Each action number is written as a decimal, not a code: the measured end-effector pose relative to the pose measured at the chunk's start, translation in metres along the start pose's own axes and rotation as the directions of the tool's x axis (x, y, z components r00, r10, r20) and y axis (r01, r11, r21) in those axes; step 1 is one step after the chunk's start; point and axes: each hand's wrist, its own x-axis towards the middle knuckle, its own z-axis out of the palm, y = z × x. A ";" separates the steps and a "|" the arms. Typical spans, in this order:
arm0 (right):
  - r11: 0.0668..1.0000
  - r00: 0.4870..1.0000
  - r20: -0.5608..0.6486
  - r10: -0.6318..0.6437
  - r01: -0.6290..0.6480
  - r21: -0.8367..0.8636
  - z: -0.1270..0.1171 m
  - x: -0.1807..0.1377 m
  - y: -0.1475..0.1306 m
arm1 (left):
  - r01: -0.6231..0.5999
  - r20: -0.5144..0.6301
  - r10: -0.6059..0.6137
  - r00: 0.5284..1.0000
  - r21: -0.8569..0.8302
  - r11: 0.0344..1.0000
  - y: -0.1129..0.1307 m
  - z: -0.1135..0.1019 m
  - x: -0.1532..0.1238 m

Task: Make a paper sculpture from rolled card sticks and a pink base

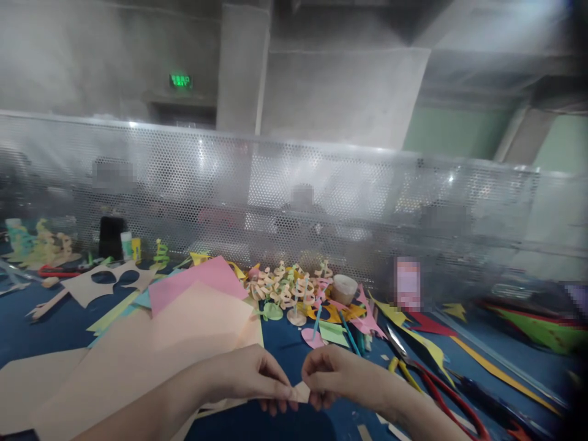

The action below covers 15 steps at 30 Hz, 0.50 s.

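Both of my hands meet low in the middle of the head view, pinching one small piece of cream paper (302,392) between them. My left hand (257,375) grips its left end with thumb and fingers. At the right end, the fingertips of my right hand (333,373) are closed on the same piece. Large peach paper sheets (184,331) lie beside and under my left forearm, with a pink sheet (197,285) on top. Red-handled scissors (434,380) lie to the right, next to my right forearm.
Curled paper figures (285,288) crowd the table's back middle, near a small white cup (344,288). Cut yellow paper scraps (427,343) and a phone (408,285) are on the right. A cut-out sheet (105,282) lies left. A perforated metal divider (220,190) runs behind.
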 end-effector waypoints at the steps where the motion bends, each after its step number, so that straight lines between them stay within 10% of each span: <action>1: 1.000 1.000 0.014 0.004 -0.004 0.021 0.001 0.000 -0.001 | 0.018 0.023 -0.018 1.000 -0.009 1.000 0.003 -0.001 -0.002; 15: 0.998 0.991 -0.118 -0.055 0.052 -0.029 0.017 0.004 -0.010 | -0.032 -0.159 0.032 0.987 0.000 0.999 0.012 0.002 -0.002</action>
